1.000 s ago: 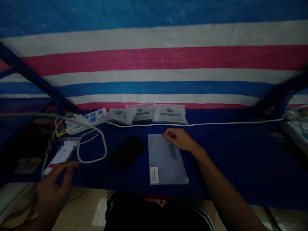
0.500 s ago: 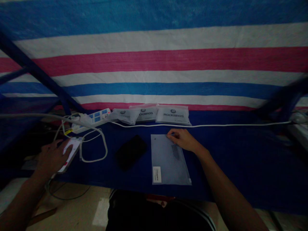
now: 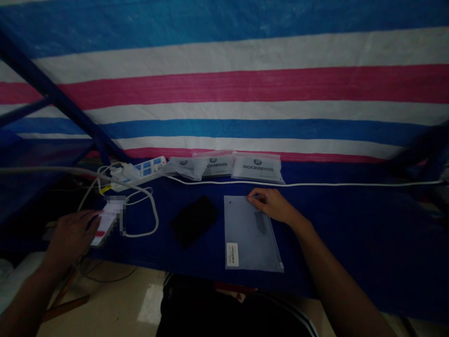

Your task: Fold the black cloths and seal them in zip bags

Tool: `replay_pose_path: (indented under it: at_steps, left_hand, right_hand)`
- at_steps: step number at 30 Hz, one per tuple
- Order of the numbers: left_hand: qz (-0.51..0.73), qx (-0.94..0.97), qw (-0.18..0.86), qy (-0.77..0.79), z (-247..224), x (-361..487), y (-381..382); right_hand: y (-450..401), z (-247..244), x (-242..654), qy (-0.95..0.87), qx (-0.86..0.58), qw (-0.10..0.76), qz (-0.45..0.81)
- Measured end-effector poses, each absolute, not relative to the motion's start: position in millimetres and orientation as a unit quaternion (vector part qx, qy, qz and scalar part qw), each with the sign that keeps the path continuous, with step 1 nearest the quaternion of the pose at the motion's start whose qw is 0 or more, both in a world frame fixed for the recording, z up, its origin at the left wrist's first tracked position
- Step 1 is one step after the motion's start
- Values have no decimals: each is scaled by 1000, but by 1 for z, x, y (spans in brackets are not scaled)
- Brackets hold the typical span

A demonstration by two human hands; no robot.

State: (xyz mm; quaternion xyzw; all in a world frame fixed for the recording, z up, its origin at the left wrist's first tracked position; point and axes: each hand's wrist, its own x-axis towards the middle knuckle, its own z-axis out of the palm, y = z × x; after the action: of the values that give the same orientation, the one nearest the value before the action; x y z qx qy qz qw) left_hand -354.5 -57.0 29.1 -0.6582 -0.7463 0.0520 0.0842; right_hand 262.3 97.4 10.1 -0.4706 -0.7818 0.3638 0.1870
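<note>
My left hand is at the left end of the table, fingers stretched out and apart, with its thumb at the near left edge of a phone whose screen is lit white with a red patch. Part of that phone is blurred out. A frosted plastic zip bag lies flat before me, a barcode label at its lower left and a zip slider at its lower right. Curled fingers of my right hand pinch the bag's top right corner. Between the hands lies a dark flat object, too dark to identify.
Several ROCKBROS bags stand along the back, beside a white power strip. A white cable runs across the blue table, and another cable loops near the phone. Striped sheeting hangs behind.
The view has shifted slightly, so most things appear a little further right. My left hand has drawn back a little from the phone, uncovering more of its screen. My right hand stays at the bag's corner.
</note>
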Motion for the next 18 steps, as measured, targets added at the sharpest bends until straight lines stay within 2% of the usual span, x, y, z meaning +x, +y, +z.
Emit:
replay_pose_path:
  at_steps: [5,18]
  left_hand:
    - [8,-643,35,-765,22,-355,-57]
    - [-37,-595,-7,-803,14,-350,-73]
  right_hand:
    - [97,8,263,-785,-467,188,360]
    - [98,4,265,-786,-458,191,369]
